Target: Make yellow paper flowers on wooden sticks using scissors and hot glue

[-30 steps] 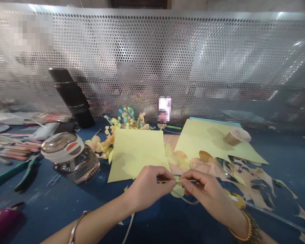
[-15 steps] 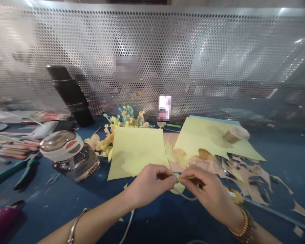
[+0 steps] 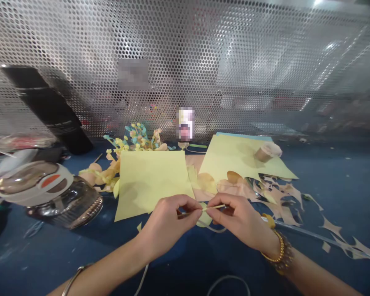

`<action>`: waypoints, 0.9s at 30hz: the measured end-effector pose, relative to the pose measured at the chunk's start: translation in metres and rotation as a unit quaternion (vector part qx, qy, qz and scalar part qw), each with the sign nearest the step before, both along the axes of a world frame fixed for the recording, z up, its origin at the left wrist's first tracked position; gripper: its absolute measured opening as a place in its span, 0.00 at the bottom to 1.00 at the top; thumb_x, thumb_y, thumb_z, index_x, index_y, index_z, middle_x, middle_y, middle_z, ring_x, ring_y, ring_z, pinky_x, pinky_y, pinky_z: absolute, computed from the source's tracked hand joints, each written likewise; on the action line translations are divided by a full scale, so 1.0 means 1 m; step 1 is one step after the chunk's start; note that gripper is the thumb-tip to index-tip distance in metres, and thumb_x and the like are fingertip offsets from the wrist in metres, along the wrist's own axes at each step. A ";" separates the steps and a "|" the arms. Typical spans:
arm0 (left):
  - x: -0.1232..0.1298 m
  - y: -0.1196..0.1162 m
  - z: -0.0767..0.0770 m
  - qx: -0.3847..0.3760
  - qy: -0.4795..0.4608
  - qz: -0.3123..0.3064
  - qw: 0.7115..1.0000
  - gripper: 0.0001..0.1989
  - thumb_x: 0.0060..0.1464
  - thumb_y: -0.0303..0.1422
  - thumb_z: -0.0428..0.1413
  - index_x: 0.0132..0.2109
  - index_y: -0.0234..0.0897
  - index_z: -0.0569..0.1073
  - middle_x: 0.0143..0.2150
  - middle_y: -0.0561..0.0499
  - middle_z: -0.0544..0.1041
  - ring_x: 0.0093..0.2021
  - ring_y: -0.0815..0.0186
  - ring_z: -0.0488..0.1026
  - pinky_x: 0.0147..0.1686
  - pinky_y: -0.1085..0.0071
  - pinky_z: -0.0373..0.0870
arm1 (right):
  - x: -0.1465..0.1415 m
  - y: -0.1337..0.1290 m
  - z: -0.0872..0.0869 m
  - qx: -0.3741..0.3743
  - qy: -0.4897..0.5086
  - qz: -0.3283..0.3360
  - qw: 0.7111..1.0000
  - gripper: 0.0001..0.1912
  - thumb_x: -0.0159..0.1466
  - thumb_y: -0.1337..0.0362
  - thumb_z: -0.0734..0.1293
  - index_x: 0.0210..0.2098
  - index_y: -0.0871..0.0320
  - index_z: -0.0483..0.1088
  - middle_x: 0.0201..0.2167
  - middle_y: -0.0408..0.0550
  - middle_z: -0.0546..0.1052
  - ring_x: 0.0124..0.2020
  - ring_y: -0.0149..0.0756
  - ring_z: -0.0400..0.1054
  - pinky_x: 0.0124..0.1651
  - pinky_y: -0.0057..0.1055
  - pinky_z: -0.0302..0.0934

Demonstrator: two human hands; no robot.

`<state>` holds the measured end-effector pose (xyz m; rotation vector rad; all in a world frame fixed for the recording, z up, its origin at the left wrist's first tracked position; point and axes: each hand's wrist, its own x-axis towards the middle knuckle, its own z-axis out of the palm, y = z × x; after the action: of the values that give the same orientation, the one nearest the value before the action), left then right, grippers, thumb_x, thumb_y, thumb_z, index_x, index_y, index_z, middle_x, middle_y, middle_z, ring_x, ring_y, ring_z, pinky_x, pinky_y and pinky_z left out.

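My left hand (image 3: 169,224) and my right hand (image 3: 242,220) meet fingertip to fingertip above the blue table. Both pinch a thin pale-yellow stem (image 3: 217,207), whose end shows past my right thumb and finger. Whether it is wire or rolled paper I cannot tell. Just under my fingertips is a rounded pale-yellow paper piece (image 3: 202,222). A white cord (image 3: 217,230) curves below it. Behind my left hand lies a yellow paper sheet (image 3: 154,176); beyond my right hand are cut petal-shaped pieces (image 3: 206,182).
A glass jar (image 3: 64,205) with a white-rimmed lid stands left, before a leaning black bottle (image 3: 54,111). Small paper flowers (image 3: 135,142) sit behind the sheet. More yellow sheets (image 3: 225,154) bear a tape roll (image 3: 267,152). Paper scraps (image 3: 283,201) lie right. A perforated metal panel (image 3: 203,61) closes the back.
The view has shifted, so the table things appear further left. More of the thin stem shows in my right fingers. Both hands keep their pinch close together.
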<state>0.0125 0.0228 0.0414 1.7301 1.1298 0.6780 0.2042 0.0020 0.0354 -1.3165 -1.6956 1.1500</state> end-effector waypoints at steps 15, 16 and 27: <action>-0.003 0.011 0.002 -0.254 -0.104 -0.072 0.959 0.14 0.50 0.41 0.57 0.30 0.32 0.75 0.24 0.51 0.73 0.25 0.70 0.68 0.27 0.73 0.68 | 0.003 0.000 0.002 0.216 -0.029 0.075 0.973 0.03 0.63 0.69 0.65 0.34 0.59 0.71 0.30 0.44 0.73 0.33 0.29 0.66 0.36 0.27 0.61; -0.003 0.011 0.003 -0.256 -0.105 -0.074 0.958 0.14 0.50 0.41 0.57 0.30 0.32 0.75 0.24 0.52 0.73 0.25 0.71 0.68 0.26 0.74 0.67 | 0.004 0.000 0.002 0.217 -0.028 0.076 0.973 0.03 0.63 0.70 0.65 0.34 0.58 0.71 0.30 0.44 0.73 0.33 0.29 0.66 0.36 0.27 0.61; -0.002 0.012 0.003 -0.217 -0.096 -0.081 0.968 0.08 0.48 0.35 0.58 0.29 0.33 0.75 0.23 0.53 0.73 0.23 0.72 0.66 0.25 0.75 0.64 | 0.000 -0.002 -0.001 0.144 -0.016 0.040 0.989 0.05 0.62 0.66 0.66 0.39 0.55 0.71 0.34 0.43 0.74 0.33 0.30 0.69 0.36 0.27 0.64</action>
<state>0.0108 0.0352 0.0443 1.3348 0.9084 0.4458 0.2041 0.0001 0.0349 -1.1018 -1.8714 0.8905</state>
